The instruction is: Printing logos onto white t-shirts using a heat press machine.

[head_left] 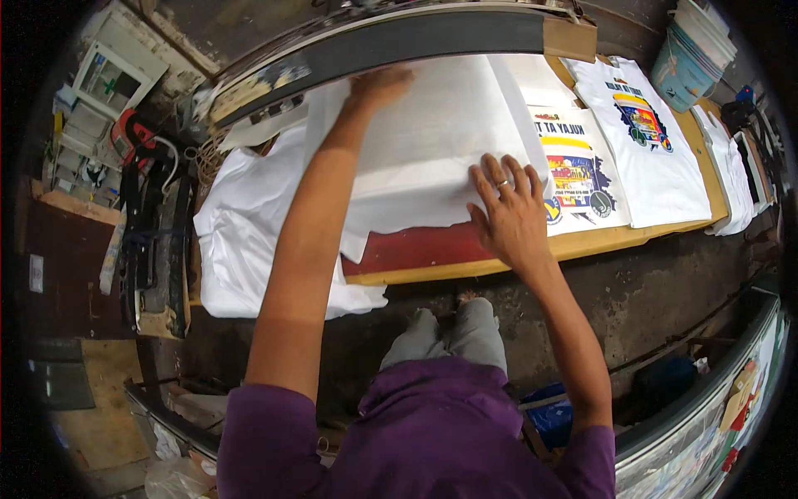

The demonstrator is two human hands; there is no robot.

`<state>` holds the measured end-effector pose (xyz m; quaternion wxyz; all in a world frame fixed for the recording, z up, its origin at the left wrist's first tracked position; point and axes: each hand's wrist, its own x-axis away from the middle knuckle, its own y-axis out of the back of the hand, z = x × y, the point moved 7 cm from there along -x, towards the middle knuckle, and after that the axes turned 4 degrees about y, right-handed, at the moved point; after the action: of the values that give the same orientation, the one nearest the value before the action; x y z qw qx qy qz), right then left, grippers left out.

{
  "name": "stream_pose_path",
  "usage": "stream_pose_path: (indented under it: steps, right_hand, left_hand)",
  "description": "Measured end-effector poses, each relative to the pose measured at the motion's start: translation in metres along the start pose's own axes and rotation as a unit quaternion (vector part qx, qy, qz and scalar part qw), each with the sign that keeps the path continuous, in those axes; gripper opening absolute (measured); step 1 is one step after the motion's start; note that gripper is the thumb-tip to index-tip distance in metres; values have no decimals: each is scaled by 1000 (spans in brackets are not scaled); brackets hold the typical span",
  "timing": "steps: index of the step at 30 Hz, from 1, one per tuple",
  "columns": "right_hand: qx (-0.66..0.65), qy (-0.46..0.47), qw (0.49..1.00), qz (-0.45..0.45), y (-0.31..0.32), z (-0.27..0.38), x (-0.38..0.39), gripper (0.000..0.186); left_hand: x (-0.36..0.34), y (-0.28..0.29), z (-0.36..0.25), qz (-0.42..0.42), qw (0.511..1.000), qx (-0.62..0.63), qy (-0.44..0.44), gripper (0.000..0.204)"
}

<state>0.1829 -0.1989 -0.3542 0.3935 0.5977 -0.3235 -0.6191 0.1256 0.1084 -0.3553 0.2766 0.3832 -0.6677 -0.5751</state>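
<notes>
My left hand reaches to the far part of a thin white sheet, just below a dark horizontal bar, its fingers stretched along the surface. Fingers spread, my right hand, with a ring on it, rests on the near right part of that sheet. Rumpled white fabric lies at the left, and a red board shows below the sheet. To the right are a printed sheet with a colourful design and a white T-shirt bearing a similar print.
The dark bar runs behind the yellow-edged table. Stacked buckets stand at the back right, more white garments beside them. A black metal machine stands at the left. A long framed surface fills the lower right.
</notes>
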Motion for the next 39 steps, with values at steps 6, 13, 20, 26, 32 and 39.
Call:
stream_pose_path:
  steps: [6, 13, 20, 26, 32, 39]
  right_hand:
    - [-22, -1, 1000, -2, 6, 2, -6, 49]
    - [-35, -14, 998, -50, 21, -5, -17, 40]
    - [-76, -100, 974, -186, 35, -31, 35, 29]
    - [-111, -131, 964, -203, 31, -47, 38, 29]
    - [-109, -116, 970, -184, 30, -51, 23, 41]
    - [-84, -96, 987, -99, 20, -38, 17, 49]
  left_hand:
    - [-29, 23, 17, -102, 993, 39, -36, 56]
    - [135, 47, 21, -149, 982, 8, -113, 37]
    - [292, 51, 58, -257, 962, 73, -62, 38]
    - [295, 53, 76, -257, 961, 93, -28, 44]
    - [285, 55, 63, -234, 965, 72, -97, 52]
    - [280, 49, 64, -194, 977, 51, -75, 59]
